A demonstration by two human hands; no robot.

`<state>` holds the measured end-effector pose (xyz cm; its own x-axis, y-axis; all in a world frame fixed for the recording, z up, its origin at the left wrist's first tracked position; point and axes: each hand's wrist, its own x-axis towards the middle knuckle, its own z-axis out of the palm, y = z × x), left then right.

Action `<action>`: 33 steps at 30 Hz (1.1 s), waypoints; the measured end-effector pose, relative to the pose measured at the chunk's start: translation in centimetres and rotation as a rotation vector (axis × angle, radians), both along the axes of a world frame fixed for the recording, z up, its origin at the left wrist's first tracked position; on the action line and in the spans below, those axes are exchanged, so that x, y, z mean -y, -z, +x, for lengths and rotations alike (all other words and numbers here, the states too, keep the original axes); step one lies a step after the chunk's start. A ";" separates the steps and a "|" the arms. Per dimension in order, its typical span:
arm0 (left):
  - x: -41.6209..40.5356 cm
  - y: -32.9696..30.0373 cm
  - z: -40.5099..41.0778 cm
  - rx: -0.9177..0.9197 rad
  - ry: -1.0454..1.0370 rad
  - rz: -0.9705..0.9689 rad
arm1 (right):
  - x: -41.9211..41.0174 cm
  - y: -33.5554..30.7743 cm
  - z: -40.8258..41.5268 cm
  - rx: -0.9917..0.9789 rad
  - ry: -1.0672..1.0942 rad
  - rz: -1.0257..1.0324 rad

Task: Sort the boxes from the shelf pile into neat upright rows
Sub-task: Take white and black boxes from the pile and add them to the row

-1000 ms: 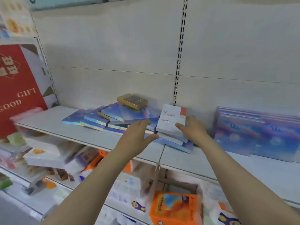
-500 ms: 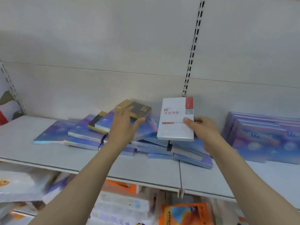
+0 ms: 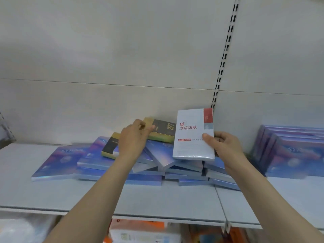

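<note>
White box (image 3: 192, 135): red corner panel, held upright at centre right of the frame, above the pile; right hand (image 3: 223, 146) grips its right edge, thumb on the front face. Black-and-gold box (image 3: 162, 130): marked 377, atop the pile at centre; left hand (image 3: 133, 139) curls its fingers round its left end. Pile of blue boxes (image 3: 98, 163): lying flat and askew on the shelf (image 3: 157, 202). Upright blue boxes (image 3: 294, 151): far right, leaning against the back panel.

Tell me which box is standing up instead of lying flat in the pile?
The white box with red writing, held upright by the right hand. The purple boxes and the black-and-gold box marked 377 lie flat or tilted in the pile.
</note>
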<state>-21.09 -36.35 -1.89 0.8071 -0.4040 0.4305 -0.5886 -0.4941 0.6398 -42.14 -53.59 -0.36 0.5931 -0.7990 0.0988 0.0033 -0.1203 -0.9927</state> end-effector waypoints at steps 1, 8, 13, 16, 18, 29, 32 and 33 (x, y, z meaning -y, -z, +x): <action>-0.3 -0.2 0.0 0.005 0.001 -0.018 | -0.2 0.1 0.1 0.003 0.021 0.001; -0.9 -0.8 0.0 -0.041 0.080 -0.084 | -2.4 0.6 0.1 0.028 0.130 0.035; -0.9 -1.2 -0.2 0.018 0.016 -0.067 | -3.8 0.3 -1.1 0.069 0.224 0.029; -1.1 -0.6 -0.4 -0.036 0.044 -0.125 | -4.5 0.2 -2.2 0.093 0.240 0.017; -1.1 -0.7 -0.4 -0.088 0.106 -0.126 | -5.1 0.2 -2.5 0.095 0.242 0.006; -1.7 -0.5 -1.9 0.019 0.179 0.038 | -7.2 0.5 -2.2 0.064 0.245 -0.005; -2.1 -0.3 -1.5 0.026 0.180 -0.058 | -7.2 0.4 -2.2 0.047 0.241 -0.029; -2.1 -0.3 -1.4 0.030 0.203 -0.061 | -7.1 0.5 -2.2 0.039 0.236 -0.031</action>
<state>-22.53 -34.27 -1.61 0.6982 -0.5293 0.4821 -0.6915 -0.3240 0.6457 -44.34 -46.44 -0.86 0.3852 -0.9115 0.1444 0.0098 -0.1524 -0.9883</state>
